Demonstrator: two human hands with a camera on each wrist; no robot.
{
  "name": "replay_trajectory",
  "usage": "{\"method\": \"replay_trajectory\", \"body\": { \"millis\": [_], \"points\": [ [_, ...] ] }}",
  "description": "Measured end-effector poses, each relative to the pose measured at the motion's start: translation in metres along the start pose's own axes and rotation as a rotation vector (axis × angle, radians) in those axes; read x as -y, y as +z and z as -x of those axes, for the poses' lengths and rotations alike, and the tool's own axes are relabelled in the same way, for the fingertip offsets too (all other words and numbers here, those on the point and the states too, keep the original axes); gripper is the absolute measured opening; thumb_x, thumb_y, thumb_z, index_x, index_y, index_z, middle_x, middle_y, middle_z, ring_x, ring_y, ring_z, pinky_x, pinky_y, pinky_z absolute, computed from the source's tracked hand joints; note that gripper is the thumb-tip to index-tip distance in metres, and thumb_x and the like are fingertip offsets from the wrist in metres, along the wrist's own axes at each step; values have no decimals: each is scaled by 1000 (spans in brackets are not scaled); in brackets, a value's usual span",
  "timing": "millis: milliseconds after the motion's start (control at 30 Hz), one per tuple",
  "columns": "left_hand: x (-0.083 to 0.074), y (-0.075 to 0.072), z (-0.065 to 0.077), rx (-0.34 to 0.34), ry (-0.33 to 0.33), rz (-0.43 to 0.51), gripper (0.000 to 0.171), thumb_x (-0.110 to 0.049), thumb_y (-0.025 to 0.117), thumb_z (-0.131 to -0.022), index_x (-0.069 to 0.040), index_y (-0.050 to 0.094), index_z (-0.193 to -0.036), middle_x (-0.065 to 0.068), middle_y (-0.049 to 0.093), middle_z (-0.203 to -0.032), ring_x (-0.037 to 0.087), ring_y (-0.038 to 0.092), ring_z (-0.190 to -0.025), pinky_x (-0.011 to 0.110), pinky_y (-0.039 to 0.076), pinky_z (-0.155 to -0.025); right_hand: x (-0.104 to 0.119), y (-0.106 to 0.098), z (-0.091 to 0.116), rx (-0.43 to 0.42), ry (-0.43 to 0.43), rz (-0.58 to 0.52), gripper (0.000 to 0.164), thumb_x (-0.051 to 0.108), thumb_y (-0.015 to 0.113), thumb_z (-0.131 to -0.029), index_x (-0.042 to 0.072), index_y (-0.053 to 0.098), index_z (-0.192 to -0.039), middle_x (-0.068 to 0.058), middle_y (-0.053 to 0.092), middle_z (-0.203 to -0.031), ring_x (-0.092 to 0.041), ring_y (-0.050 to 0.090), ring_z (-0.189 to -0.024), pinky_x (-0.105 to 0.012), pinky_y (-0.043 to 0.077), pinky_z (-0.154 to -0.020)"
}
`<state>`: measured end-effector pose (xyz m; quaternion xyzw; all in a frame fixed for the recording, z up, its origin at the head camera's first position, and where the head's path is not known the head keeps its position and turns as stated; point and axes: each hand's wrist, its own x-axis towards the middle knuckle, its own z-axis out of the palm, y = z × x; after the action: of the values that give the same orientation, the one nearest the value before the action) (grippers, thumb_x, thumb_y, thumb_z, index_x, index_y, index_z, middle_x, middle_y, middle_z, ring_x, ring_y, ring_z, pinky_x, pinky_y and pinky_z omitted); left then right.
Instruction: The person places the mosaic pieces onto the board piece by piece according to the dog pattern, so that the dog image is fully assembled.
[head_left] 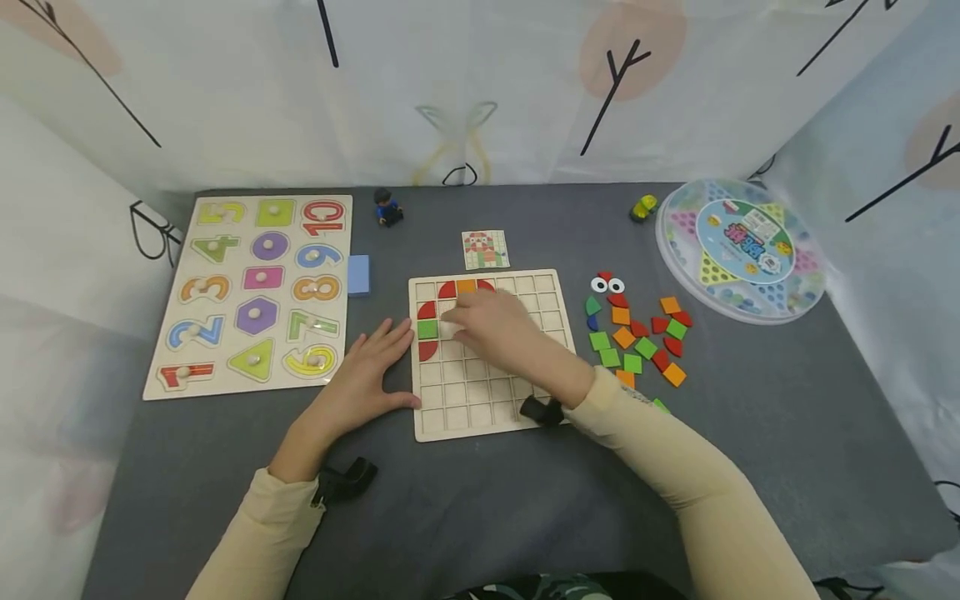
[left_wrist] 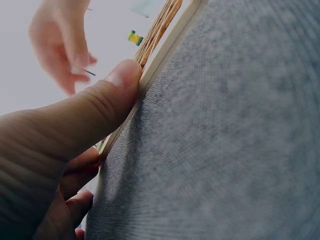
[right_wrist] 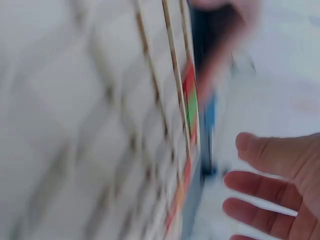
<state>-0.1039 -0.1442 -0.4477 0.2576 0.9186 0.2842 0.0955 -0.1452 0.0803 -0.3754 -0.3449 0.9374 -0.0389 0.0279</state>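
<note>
A wooden grid board (head_left: 468, 392) lies on the dark table. Along its left column sit a green square (head_left: 427, 329) and two red rounded pieces (head_left: 427, 351); in the top row an orange square (head_left: 467, 286) lies between two more red ones. My left hand (head_left: 363, 371) rests at the board's left side, fingers spread, thumb (left_wrist: 117, 82) against the edge. Over the upper middle of the grid hovers my right hand (head_left: 498, 333). Its fingers (right_wrist: 260, 185) are loosely apart in the right wrist view, with nothing seen between them. Behind the board lies a small picture card (head_left: 486, 249).
Loose red, green and orange pieces (head_left: 632, 363) are scattered right of the board. A round game box (head_left: 738, 250) stands back right, near a small yellow-green toy (head_left: 643, 207). On the left are a number puzzle (head_left: 251, 392), a blue block (head_left: 358, 276) and a toy figure (head_left: 387, 208).
</note>
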Motion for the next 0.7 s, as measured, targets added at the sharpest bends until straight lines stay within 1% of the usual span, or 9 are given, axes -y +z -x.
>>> {"method": "replay_trajectory", "body": {
  "millis": [100, 167, 300, 367, 433, 500, 700],
  "points": [
    [-1, 0, 0, 0, 3, 0, 99, -49, 73, -63, -13, 24, -142, 3, 18, -148, 26, 7, -137, 54, 7, -105, -43, -10, 21, -85, 79, -97, 29, 16, 66, -80, 13, 65, -108, -3, 62, -100, -19, 58, -91, -34, 48, -75],
    [-1, 0, 0, 3, 2, 2, 99, -49, 73, -63, -13, 23, -142, 2, 17, -148, 25, 7, -137, 53, 7, -105, -75, -11, 36, -106, 149, -128, 31, 14, 67, -80, 11, 64, -110, -6, 61, -102, -22, 57, -94, -36, 48, -74],
    [-2, 0, 0, 10, -2, 3, 100, -48, 74, -64, -12, 23, -142, 4, 18, -148, 26, 7, -137, 54, 7, -105, -132, -6, 68, -64, 286, -116, 34, 17, 66, -80, 9, 62, -113, -10, 56, -109, -28, 50, -99, -41, 45, -75],
    [-3, -1, 0, 11, -6, 0, 100, -49, 73, -64, -12, 23, -142, 4, 18, -148, 26, 7, -137, 54, 7, -105, -152, -3, 81, -40, 333, -121, 35, 17, 66, -80, 8, 61, -114, -13, 53, -111, -30, 46, -99, -43, 43, -78],
    [-3, -1, 0, 12, -8, -3, 100, -49, 73, -64, -12, 23, -142, 4, 18, -148, 27, 7, -136, 53, 7, -105, -165, -2, 90, -24, 361, -124, 34, 17, 66, -80, 7, 62, -113, -15, 52, -111, -32, 43, -98, -45, 40, -81],
    [-2, -1, 1, 11, -8, -4, 100, -49, 73, -64, -12, 23, -142, 4, 17, -148, 27, 7, -136, 54, 7, -105, -171, 0, 96, -21, 369, -147, 34, 16, 66, -80, 7, 62, -112, -16, 51, -110, -31, 42, -98, -45, 38, -82],
    [-2, -1, 0, 3, 2, -5, 100, -49, 73, -63, -13, 23, -142, 4, 18, -148, 27, 8, -136, 54, 8, -105, -176, 1, 98, -1, 378, -152, 31, 16, 66, -80, 8, 64, -109, -16, 51, -109, -31, 42, -97, -45, 38, -82]
  ]
}}
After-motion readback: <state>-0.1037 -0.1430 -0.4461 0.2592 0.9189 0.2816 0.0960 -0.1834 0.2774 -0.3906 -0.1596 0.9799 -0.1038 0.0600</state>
